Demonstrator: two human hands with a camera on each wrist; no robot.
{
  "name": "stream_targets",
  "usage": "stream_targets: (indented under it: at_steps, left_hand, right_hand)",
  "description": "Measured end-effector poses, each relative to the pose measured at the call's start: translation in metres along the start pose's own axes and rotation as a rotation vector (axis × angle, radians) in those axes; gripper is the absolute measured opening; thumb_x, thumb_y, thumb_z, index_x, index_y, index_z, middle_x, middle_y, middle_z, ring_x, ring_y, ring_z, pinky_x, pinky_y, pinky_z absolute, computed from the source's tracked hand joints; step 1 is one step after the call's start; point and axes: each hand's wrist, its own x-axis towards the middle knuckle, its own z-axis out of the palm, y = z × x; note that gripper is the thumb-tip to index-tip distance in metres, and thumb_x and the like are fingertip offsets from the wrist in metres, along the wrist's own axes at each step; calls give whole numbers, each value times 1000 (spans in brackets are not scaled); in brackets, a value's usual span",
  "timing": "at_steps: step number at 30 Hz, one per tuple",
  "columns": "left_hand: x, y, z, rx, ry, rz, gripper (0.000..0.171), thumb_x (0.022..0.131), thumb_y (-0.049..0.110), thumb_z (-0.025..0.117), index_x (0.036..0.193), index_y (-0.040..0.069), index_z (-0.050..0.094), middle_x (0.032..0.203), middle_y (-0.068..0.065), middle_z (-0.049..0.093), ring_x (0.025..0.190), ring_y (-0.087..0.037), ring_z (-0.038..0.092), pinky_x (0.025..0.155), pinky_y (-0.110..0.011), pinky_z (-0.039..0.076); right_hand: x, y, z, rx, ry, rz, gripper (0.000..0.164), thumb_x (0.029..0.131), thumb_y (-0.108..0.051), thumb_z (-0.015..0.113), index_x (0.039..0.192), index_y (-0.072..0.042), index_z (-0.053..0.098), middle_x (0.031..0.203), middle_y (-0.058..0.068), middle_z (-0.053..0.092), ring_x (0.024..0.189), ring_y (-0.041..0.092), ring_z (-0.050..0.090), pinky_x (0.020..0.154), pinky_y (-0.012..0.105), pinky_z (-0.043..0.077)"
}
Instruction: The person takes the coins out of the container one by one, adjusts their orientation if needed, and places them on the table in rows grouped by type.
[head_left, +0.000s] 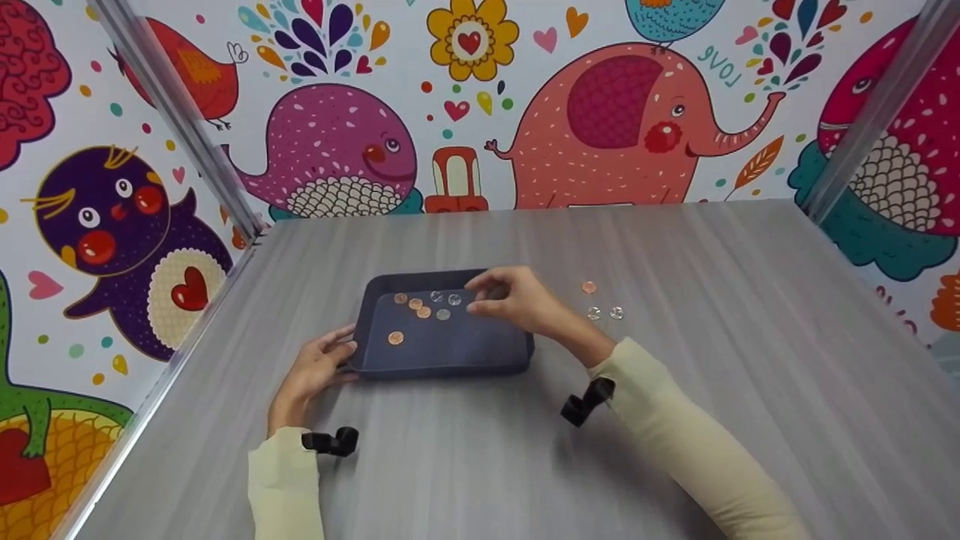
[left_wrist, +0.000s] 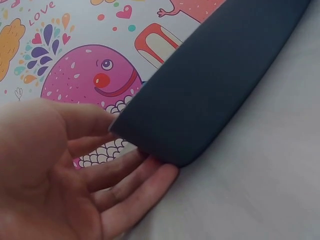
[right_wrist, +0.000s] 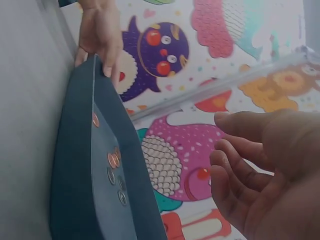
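A dark blue-grey tray lies on the table with several copper coins and silver coins on its floor. My left hand grips the tray's near left corner, thumb at the rim and fingers against the outer wall and underside, as the left wrist view shows. Over the tray's right part hovers my right hand; its thumb and fingers are bent loosely and apart, with nothing visible between them in the right wrist view.
Right of the tray, one copper coin and two silver coins lie on the grey wood-look table. Walls printed with cartoon animals stand behind and at the sides, with metal posts at the back corners.
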Motion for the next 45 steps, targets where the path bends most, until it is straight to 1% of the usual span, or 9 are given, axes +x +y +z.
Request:
stream_targets:
  at_steps: [11,16,22,25,30,36,39,42,45]
  left_hand:
    - [-1,0,1,13,12,1,52,106,12,48,155,2,35,148,-32,46,125,-35,60,89,-37,60]
    - [0,0,0,9,-5,4,52,106,12,46,155,2,33,149,-31,45,126,-35,60,89,-35,60]
    - [0,-2,-3,-6,-15,7,52,106,12,47,155,2,33,147,-32,47,118,-26,64,86,-31,60]
    - [0,-2,-2,-7,-11,-3,52,106,12,47,156,3,33,148,-32,46,122,-31,62,87,-33,60]
    - [1,0,0,-4,-10,-3,53,106,13,47,156,3,32,151,-31,43,132,-40,54,92,-36,60]
    - [2,-1,-1,-15,-19,16,52,106,12,47,155,2,34,149,-32,45,119,-28,63,86,-32,61]
    - [2,-2,-1,-18,-21,21,52,106,12,47,154,0,34,149,-32,45,115,-24,65,85,-32,61]
    - [1,-2,-1,-25,-17,20,51,106,12,48,154,0,35,148,-32,45,115,-24,65,85,-32,61]
    - [1,-1,-1,-29,-12,19,51,106,12,48,154,0,36,147,-32,47,115,-24,65,85,-32,61]
  right_hand:
    - [31,-5,34,-310,-64,58,29,89,-19,77,117,-12,73,100,3,73,90,15,67,81,33,57]
    - [41,-7,52,-395,-153,64,33,90,-21,77,121,-11,72,109,4,75,100,18,69,91,38,58]
    - [55,-4,74,-356,-206,30,32,88,-18,78,117,-5,73,111,9,76,103,22,71,90,35,59]
    - [63,-2,83,-333,-214,39,31,88,-18,79,115,-4,74,112,10,76,103,23,71,87,31,59]
    - [71,-2,96,-225,-187,139,32,86,-18,81,114,-3,75,112,11,76,89,29,73,64,27,58]
    - [79,-2,115,-87,-84,258,28,82,-17,84,106,-5,77,127,6,71,73,16,68,56,28,57]
    - [81,0,126,-38,-27,305,24,81,-15,85,102,-5,77,122,6,74,63,12,61,53,26,54]
    - [82,3,135,-20,15,336,24,80,-15,85,101,-6,76,102,6,78,57,13,58,50,25,50]
    - [83,4,141,-33,62,359,25,78,-15,87,99,-8,77,91,4,77,66,16,64,64,29,57]
